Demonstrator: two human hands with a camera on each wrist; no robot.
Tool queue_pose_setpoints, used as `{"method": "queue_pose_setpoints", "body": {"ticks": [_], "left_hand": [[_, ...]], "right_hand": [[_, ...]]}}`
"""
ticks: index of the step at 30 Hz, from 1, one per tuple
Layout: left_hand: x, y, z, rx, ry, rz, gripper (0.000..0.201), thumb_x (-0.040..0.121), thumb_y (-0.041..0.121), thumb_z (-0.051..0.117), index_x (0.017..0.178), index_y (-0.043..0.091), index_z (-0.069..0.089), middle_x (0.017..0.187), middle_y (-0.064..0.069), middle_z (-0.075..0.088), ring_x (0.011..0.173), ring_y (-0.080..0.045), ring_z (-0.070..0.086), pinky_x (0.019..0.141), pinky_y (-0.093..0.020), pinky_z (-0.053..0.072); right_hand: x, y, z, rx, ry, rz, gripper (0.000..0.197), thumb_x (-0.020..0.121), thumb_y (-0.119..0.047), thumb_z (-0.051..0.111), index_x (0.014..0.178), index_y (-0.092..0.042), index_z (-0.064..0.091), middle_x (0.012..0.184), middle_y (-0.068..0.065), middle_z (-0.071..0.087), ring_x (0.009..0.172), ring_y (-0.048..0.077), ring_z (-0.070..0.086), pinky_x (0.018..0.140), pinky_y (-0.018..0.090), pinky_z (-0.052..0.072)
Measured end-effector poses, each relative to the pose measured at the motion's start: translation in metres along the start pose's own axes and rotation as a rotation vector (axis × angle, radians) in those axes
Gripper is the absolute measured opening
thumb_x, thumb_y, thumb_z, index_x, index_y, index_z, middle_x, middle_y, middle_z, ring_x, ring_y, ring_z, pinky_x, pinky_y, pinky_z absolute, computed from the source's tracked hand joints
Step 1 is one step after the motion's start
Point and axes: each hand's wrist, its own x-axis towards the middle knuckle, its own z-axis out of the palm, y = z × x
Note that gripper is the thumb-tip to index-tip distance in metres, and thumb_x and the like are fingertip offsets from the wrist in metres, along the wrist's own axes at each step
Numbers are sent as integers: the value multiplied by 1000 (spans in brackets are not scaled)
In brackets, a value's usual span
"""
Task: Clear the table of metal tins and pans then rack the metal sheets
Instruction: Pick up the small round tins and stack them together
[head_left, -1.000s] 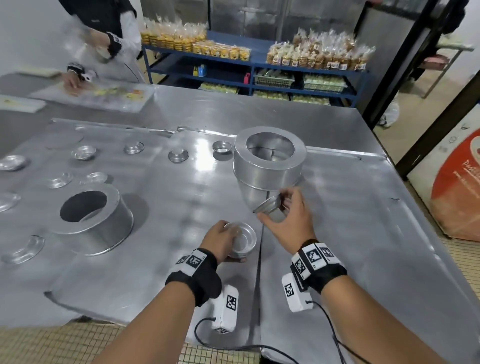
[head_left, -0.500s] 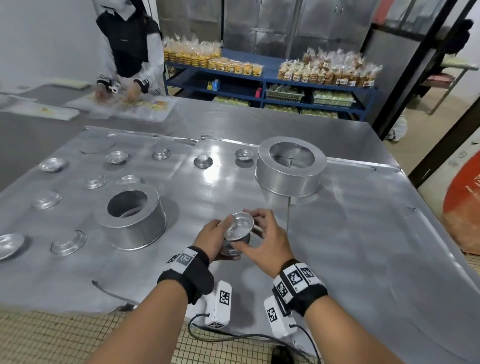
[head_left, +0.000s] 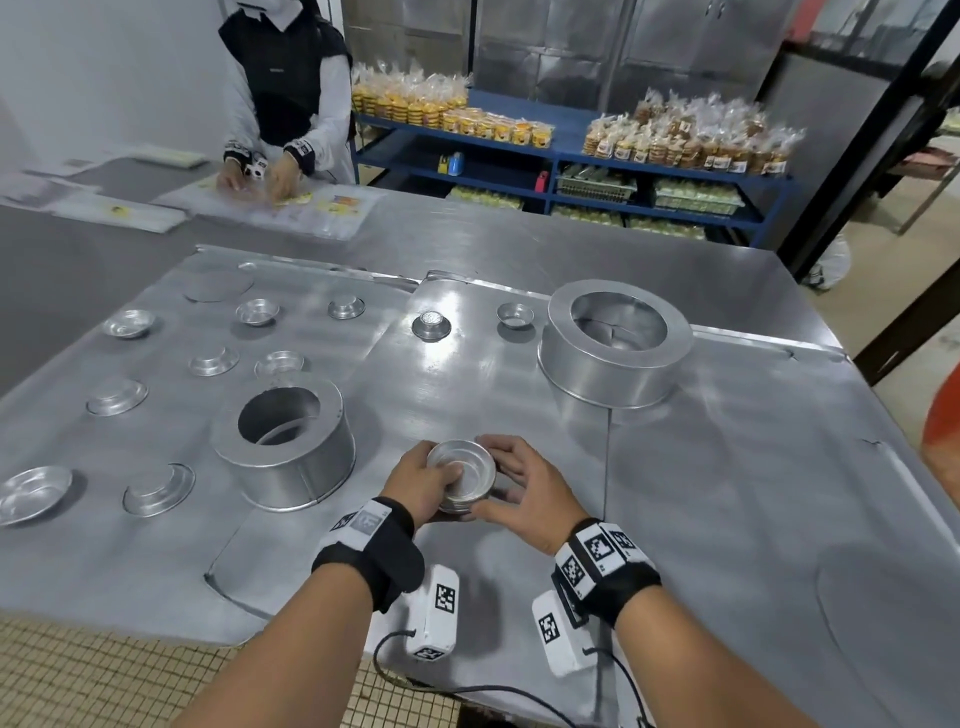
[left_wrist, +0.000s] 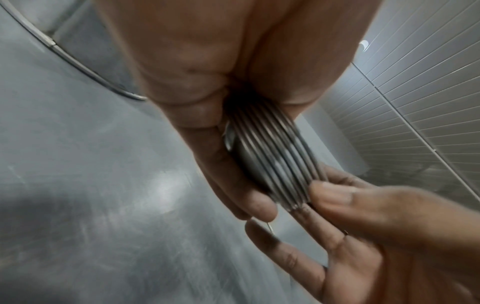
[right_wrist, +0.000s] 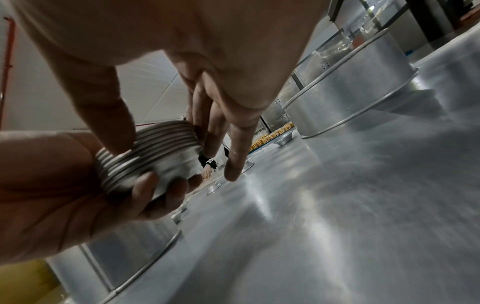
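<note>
A stack of small fluted metal tins (head_left: 462, 478) hangs just above the table's near middle. My left hand (head_left: 441, 488) grips it from the left and beneath, thumb on the top rim. My right hand (head_left: 501, 480) pinches its right side between thumb and fingers. The left wrist view shows the stack's ribbed rims (left_wrist: 275, 164) with right fingertips (left_wrist: 330, 197) against them. In the right wrist view the stack (right_wrist: 148, 156) sits under my thumb. Two big round pans (head_left: 285, 441) (head_left: 615, 348) stand upside down on metal sheets (head_left: 727, 467). Several loose tins (head_left: 158, 488) lie to the left.
More single tins (head_left: 431, 326) (head_left: 515, 314) sit at the far middle of the sheets. Another person (head_left: 291, 88) works at the table's far left over plastic bags. Blue shelves (head_left: 571, 171) with packed goods stand behind. The table's near edge (head_left: 156, 631) borders a tiled floor.
My right hand brought a single tin from beside the far pan onto the stack in my left hand. Both hands now hold the stack.
</note>
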Motion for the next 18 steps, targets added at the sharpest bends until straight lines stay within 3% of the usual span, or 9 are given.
{"method": "queue_pose_setpoints", "body": {"ticks": [4,9,13,16,18], "left_hand": [[19,6,-1,-2,7,-10,14,94,-5,55,106,3,56,111,-30,57,85,-47,63,65,-62,59],[50,15,-4,8,44,-18,14,94,-7,55,100,6,56,98,-20,56,74,-37,61,53,-56,59],[79,20,-5,30,76,-24,14,94,-4,56,98,9,58,103,-23,57,81,-41,61,55,-56,60],[102,24,-3,37,105,-15,12,93,-1,59,100,9,59,104,-23,58,81,-39,62,50,-44,59],[117,27,-2,82,134,-1,12,87,10,66,97,15,61,99,-18,63,83,-39,64,57,-47,60]], "right_hand": [[34,6,-13,-201,-48,45,75,67,-12,77,135,-27,50,132,-11,59,123,-1,53,98,34,53],[97,14,-31,-665,-35,106,64,78,-15,73,137,-15,51,134,3,56,120,16,55,102,28,46],[151,24,-45,-858,5,134,56,84,-22,69,136,-12,52,135,8,55,125,24,52,106,31,41],[191,26,-57,-939,31,154,54,87,-20,64,138,-9,50,136,10,52,126,27,49,104,33,40],[220,28,-65,-983,56,179,51,88,-20,62,137,-9,50,134,11,51,125,29,49,101,35,43]]}}
